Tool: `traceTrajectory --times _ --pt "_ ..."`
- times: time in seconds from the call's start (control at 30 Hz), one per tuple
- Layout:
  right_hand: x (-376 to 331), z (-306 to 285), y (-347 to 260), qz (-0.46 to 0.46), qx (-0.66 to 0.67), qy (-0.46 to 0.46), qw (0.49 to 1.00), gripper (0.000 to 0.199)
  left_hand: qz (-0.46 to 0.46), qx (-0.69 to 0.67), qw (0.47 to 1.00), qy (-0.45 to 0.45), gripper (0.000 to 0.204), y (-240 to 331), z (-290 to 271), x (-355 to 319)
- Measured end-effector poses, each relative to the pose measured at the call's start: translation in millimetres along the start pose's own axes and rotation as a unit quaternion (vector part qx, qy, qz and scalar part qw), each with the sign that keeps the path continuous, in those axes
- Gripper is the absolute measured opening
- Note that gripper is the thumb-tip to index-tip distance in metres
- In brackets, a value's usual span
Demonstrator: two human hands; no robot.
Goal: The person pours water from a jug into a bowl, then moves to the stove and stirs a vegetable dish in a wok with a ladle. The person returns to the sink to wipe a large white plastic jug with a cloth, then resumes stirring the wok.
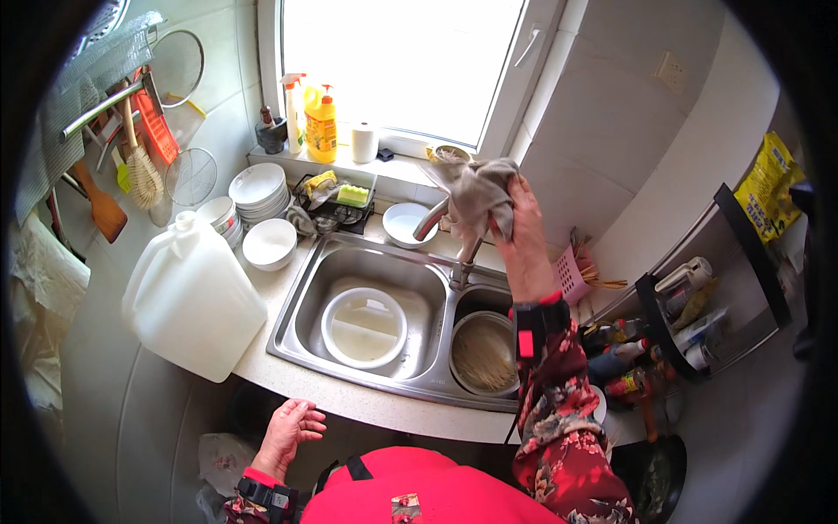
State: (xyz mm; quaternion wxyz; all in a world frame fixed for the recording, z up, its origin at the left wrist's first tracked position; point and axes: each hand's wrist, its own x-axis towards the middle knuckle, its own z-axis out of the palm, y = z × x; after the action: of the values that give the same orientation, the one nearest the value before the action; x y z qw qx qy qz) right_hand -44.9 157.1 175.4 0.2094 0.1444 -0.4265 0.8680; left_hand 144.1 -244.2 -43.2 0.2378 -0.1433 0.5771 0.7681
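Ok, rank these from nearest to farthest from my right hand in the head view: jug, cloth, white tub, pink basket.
1. Cloth: held in your right hand.
2. Pink basket: right of the tap.
3. White tub: in the left sink.
4. Jug: farthest left, beyond the left sink.

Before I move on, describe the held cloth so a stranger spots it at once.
Below the bright window is a steel double-bowl sink. By the top of its curved faucet, the right hand holds the grey-beige cloth: limp, crumpled fabric, unlike the rigid white bowl to its left.
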Motion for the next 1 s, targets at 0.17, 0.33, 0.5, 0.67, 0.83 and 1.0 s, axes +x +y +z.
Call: traceTrajectory --times 0.17,0.33,0.5,0.67,0.83,1.0 --pt "-50 13 -12 0.027 0.029 -0.093 0.995 0.028 -0.006 0.030 1.000 0.008 0.027 2 5 8" --pt "-115 37 -41 0.065 -0.054 -0.145 0.986 0.030 -0.015 0.049 0.998 -0.039 0.026 5 30 14" --pt "-185 -34 17 0.279 -0.174 -0.141 0.934 0.018 -0.048 0.111 0.992 -0.034 0.026 -4 23 14" --pt "-287 -79 90 0.102 -0.631 -0.276 0.717 0.026 -0.064 0.116 0.991 0.016 0.025 -15 -10 6" --pt "-348 -81 175 0.080 -0.709 -0.324 0.622 0.059 -0.060 0.113 0.991 0.033 0.024 -18 -40 -2" --pt "-344 -59 242 0.054 -0.730 -0.328 0.597 0.064 0.057 0.059 0.994 0.066 0.020 -42 -86 -2"
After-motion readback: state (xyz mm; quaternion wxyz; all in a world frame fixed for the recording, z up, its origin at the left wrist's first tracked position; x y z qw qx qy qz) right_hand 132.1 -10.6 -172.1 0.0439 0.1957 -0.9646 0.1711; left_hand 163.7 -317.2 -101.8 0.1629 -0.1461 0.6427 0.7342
